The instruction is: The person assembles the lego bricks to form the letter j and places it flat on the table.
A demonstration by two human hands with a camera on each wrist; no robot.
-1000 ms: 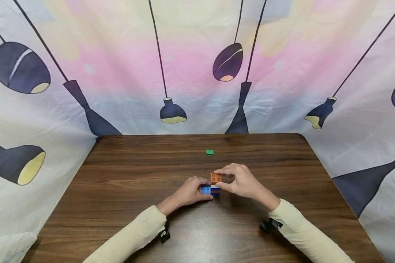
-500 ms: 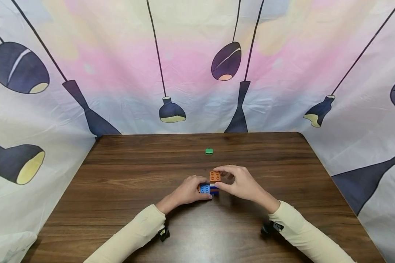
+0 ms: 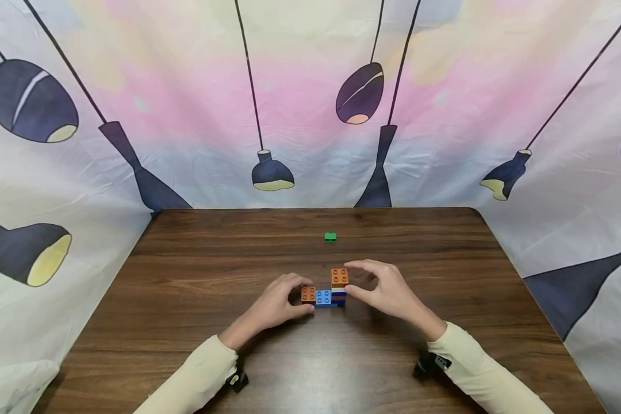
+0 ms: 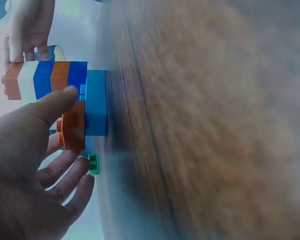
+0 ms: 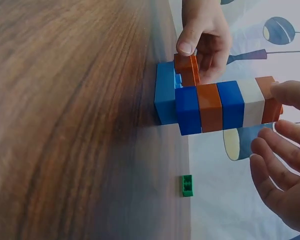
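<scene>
A brick build stands on the table between both hands. Its base is a long light-blue brick [image 3: 323, 297], studs bare in the middle. On its left end sits a low orange brick [image 3: 308, 294]. At its right end rises a tower with dark blue bricks [image 5: 232, 104], an orange one between them, a white brick [image 5: 253, 103] and a top orange brick [image 3: 340, 277]. My left hand [image 3: 276, 302] holds the low orange brick, thumb on the near side, fingers behind. My right hand [image 3: 388, 290] pinches the top orange brick at its right edge, other fingers loose.
A small green brick [image 3: 330, 237] lies apart on the wooden table [image 3: 212, 259], beyond the build. Behind the table's far edge hangs a cloth backdrop [image 3: 310, 86] printed with lamps.
My left hand has slid left from the middle of the build, and the low orange brick now shows. My right hand has shifted slightly right, still at the tower's top.
</scene>
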